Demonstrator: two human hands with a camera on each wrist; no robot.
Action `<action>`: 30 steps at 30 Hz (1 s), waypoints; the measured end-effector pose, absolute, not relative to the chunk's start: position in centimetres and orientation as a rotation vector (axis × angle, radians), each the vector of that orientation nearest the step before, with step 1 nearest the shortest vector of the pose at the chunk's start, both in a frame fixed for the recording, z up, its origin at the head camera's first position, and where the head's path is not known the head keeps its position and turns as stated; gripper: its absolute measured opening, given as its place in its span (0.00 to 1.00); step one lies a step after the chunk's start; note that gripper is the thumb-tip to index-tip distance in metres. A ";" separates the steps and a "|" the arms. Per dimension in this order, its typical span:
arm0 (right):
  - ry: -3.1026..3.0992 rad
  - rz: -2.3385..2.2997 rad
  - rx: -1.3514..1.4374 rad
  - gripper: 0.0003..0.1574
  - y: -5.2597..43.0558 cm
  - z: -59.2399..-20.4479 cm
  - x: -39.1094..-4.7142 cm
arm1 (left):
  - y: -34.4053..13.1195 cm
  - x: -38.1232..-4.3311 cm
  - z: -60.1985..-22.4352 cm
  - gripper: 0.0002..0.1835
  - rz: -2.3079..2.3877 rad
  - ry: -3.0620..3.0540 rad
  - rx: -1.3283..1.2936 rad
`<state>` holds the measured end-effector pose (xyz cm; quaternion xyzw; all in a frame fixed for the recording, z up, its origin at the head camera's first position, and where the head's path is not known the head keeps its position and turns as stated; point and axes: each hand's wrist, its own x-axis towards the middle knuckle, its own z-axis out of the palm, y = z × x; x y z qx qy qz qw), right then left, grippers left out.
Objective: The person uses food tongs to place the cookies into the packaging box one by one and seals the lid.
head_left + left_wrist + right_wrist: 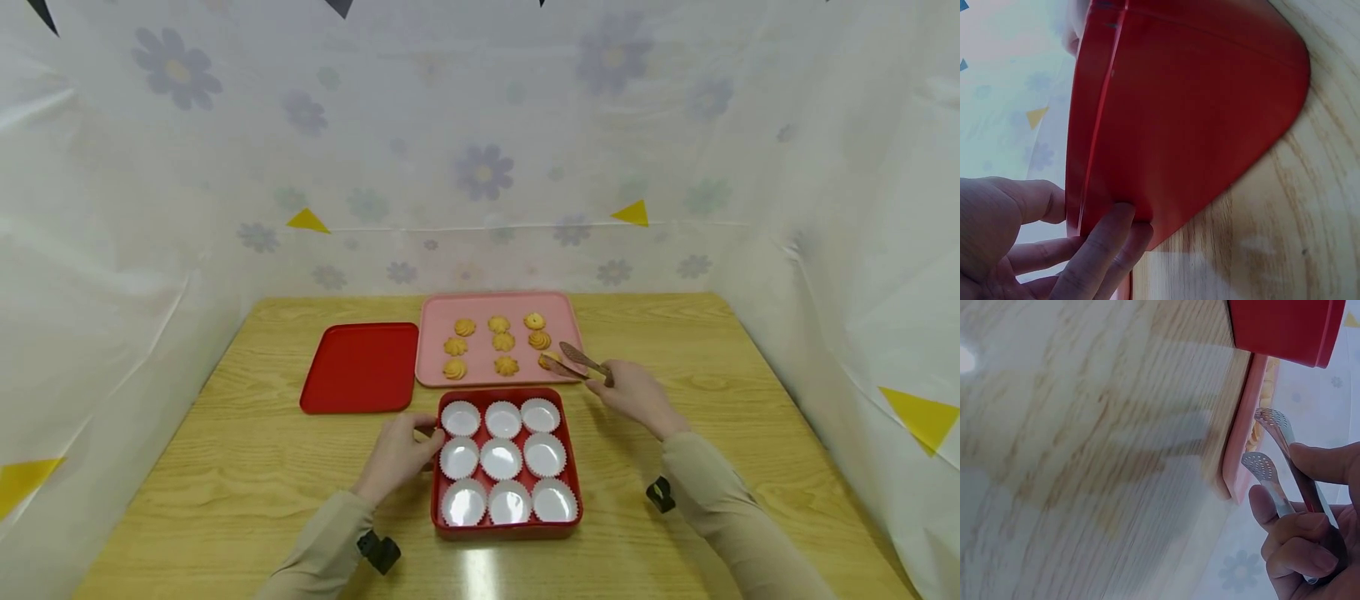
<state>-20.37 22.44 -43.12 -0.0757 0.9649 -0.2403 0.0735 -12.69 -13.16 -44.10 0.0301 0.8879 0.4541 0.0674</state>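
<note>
My right hand (pixel 637 396) grips a pair of metal tongs (pixel 1300 478) with perforated tips. The tips are spread apart around a swirled cookie (pixel 549 360) at the near right corner of the pink tray (pixel 438 312); whether they touch it is hard to tell. Several more cookies (pixel 503 342) lie on that tray in rows. My left hand (pixel 401 457) holds the left side of a red square box (pixel 507 532), thumb at the rim and fingers on the outer wall (pixel 1191 112). Inside the box stand rows of white fluted paper cups (pixel 501 459).
A flat red lid or tray (pixel 360 367) lies on the wooden table (pixel 300 492), left of the pink tray. The box stands just in front of the pink tray. White flower-printed sheeting (pixel 480 125) encloses the table at the back and sides.
</note>
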 end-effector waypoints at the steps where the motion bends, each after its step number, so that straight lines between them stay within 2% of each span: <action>1: 2.893 -0.725 -0.222 0.18 22.4 -43.2 -20.4 | -13.2 -12.7 -44.1 0.12 1.367 2.676 0.092; 21: 2.902 -0.721 -0.264 0.23 21.7 -43.8 -21.3 | -13.1 -12.8 -44.4 0.13 1.334 2.730 0.105; 30: 2.900 -0.707 -0.280 0.22 21.5 -43.8 -21.7 | -13.1 -12.7 -44.2 0.14 1.345 2.718 0.089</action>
